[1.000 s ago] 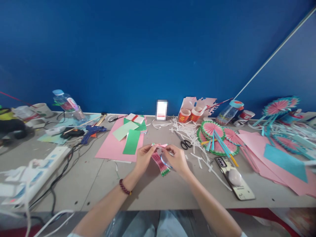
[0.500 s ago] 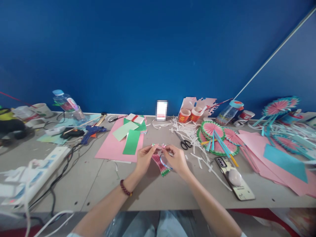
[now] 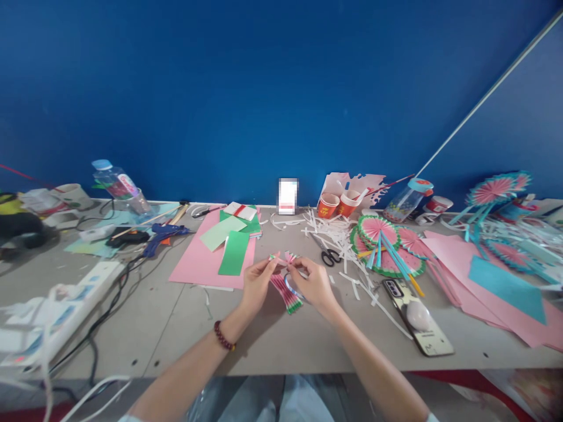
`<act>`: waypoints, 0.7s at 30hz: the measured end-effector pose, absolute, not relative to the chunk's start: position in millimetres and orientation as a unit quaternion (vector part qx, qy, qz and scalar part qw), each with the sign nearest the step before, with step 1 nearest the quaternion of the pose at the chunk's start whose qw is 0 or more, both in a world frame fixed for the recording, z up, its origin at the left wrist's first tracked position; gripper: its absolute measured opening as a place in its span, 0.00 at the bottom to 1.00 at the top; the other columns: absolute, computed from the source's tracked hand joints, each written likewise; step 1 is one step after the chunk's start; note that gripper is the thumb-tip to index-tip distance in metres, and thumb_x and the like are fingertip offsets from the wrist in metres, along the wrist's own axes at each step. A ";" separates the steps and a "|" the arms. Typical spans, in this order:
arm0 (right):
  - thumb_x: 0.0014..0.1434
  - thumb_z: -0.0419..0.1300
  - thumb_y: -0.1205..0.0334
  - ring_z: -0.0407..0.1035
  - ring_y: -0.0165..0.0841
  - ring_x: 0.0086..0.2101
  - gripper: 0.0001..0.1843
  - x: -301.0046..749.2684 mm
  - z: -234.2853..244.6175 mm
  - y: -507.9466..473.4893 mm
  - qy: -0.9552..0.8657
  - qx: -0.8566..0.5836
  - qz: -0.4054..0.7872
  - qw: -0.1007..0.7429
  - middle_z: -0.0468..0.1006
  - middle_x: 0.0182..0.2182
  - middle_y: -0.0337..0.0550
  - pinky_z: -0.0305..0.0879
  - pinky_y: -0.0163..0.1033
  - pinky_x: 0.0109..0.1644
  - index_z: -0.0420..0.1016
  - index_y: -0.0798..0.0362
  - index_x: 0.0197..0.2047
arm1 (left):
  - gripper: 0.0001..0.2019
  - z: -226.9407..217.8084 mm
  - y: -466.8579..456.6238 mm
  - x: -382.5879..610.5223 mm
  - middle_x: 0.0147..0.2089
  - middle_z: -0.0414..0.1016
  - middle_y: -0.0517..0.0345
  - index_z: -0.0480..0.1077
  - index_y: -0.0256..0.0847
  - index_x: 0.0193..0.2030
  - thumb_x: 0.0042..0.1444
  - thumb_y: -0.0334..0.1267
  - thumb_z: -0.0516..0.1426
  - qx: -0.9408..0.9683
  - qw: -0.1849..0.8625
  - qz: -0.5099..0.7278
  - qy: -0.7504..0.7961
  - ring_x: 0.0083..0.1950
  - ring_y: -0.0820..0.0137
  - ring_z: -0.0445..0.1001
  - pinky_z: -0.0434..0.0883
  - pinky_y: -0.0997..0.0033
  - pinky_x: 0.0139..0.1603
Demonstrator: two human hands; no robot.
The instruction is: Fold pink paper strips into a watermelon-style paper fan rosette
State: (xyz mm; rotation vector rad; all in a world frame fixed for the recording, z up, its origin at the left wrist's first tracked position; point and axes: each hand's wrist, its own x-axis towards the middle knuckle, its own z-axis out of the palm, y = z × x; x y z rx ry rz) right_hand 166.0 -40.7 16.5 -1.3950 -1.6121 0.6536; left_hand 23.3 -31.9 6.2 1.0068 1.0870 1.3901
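Over the middle of the table, my left hand is closed, thumb and fingers pinching the far end of a pleated pink paper strip with green edges. My right hand pinches the same folded paper close by, its fingertips almost meeting the left ones. The near end of the pleats fans out below my hands, towards me. A thin blue-and-white loop curves beside my right fingers; whether they hold it I cannot tell. Part of the paper is hidden behind my fingers. Black-handled scissors lie just beyond my right hand.
To the left are pink sheets, a green paper rectangle, a blue glue gun and a power strip. Rightward lie white paper scraps, watermelon-patterned paper fans and a phone. Red paper cups stand behind.
The folded paper between my fingertips has shifted slightly, and more of its end shows above the right fingers. Both hands stay in nearly the same place.
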 end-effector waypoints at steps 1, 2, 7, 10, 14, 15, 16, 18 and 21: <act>0.56 0.55 0.58 0.70 0.31 0.27 0.10 165.9 16.8 -41.0 -0.653 -0.560 0.262 0.438 0.79 0.27 0.40 0.62 0.33 0.33 0.75 0.51 0.30 | 0.17 6.3 -31.6 23.0 0.37 0.81 0.52 0.79 0.38 0.40 0.47 0.47 0.63 0.418 0.526 0.583 0.456 0.35 0.66 0.78 0.75 0.66 0.40; 0.56 0.55 0.58 0.70 0.31 0.26 0.10 166.0 16.8 -41.2 -0.657 -0.558 0.261 0.435 0.79 0.27 0.40 0.62 0.33 0.32 0.75 0.52 0.30 | 0.17 6.2 -31.0 22.5 0.35 0.81 0.53 0.79 0.38 0.40 0.47 0.47 0.63 0.417 0.525 0.585 0.456 0.34 0.66 0.78 0.75 0.66 0.40; 0.57 0.54 0.58 0.63 0.28 0.22 0.11 168.1 15.2 -41.8 -0.670 -0.562 0.239 0.422 0.76 0.24 0.38 0.57 0.32 0.28 0.74 0.53 0.30 | 0.16 3.1 -25.3 19.5 0.36 0.81 0.52 0.79 0.38 0.38 0.45 0.47 0.64 0.435 0.536 0.586 0.424 0.36 0.65 0.77 0.73 0.65 0.43; 0.57 0.54 0.58 0.63 0.28 0.22 0.11 169.4 15.1 -42.4 -0.665 -0.562 0.240 0.429 0.76 0.24 0.38 0.56 0.32 0.28 0.73 0.53 0.30 | 0.14 3.3 -23.3 19.3 0.42 0.80 0.50 0.79 0.38 0.36 0.43 0.44 0.65 0.482 0.557 0.564 0.373 0.46 0.60 0.76 0.71 0.62 0.50; 0.57 0.53 0.59 0.63 0.28 0.22 0.10 169.0 16.1 -43.7 -0.674 -0.552 0.230 0.434 0.76 0.25 0.38 0.57 0.32 0.28 0.73 0.53 0.30 | 0.13 5.5 -23.3 20.6 0.45 0.79 0.50 0.79 0.39 0.38 0.44 0.41 0.65 0.511 0.558 0.532 0.381 0.50 0.59 0.74 0.68 0.61 0.54; 0.57 0.53 0.59 0.63 0.28 0.22 0.10 168.5 16.4 -44.0 -0.676 -0.550 0.229 0.433 0.76 0.25 0.38 0.57 0.32 0.29 0.73 0.53 0.31 | 0.13 5.2 -23.2 20.8 0.45 0.80 0.50 0.79 0.39 0.38 0.46 0.42 0.64 0.509 0.552 0.531 0.392 0.50 0.59 0.75 0.69 0.62 0.53; 0.57 0.53 0.59 0.63 0.28 0.22 0.10 168.0 16.6 -44.3 -0.679 -0.547 0.229 0.433 0.76 0.25 0.38 0.58 0.32 0.29 0.73 0.53 0.31 | 0.12 4.4 -23.0 20.7 0.44 0.80 0.50 0.79 0.39 0.37 0.47 0.42 0.64 0.506 0.544 0.533 0.405 0.49 0.60 0.75 0.69 0.63 0.51; 0.58 0.52 0.59 0.64 0.29 0.23 0.11 167.1 16.9 -44.7 -0.682 -0.544 0.228 0.431 0.76 0.25 0.39 0.59 0.32 0.30 0.74 0.52 0.31 | 0.12 2.3 -22.5 20.3 0.40 0.81 0.51 0.79 0.38 0.36 0.47 0.43 0.63 0.503 0.519 0.537 0.434 0.45 0.61 0.76 0.71 0.66 0.47; 0.58 0.52 0.59 0.66 0.30 0.24 0.11 166.7 17.4 -45.0 -0.689 -0.542 0.217 0.430 0.77 0.26 0.40 0.60 0.33 0.32 0.74 0.52 0.32 | 0.11 0.2 -21.7 19.9 0.34 0.81 0.53 0.79 0.38 0.33 0.46 0.43 0.63 0.516 0.495 0.524 0.462 0.38 0.63 0.77 0.72 0.68 0.40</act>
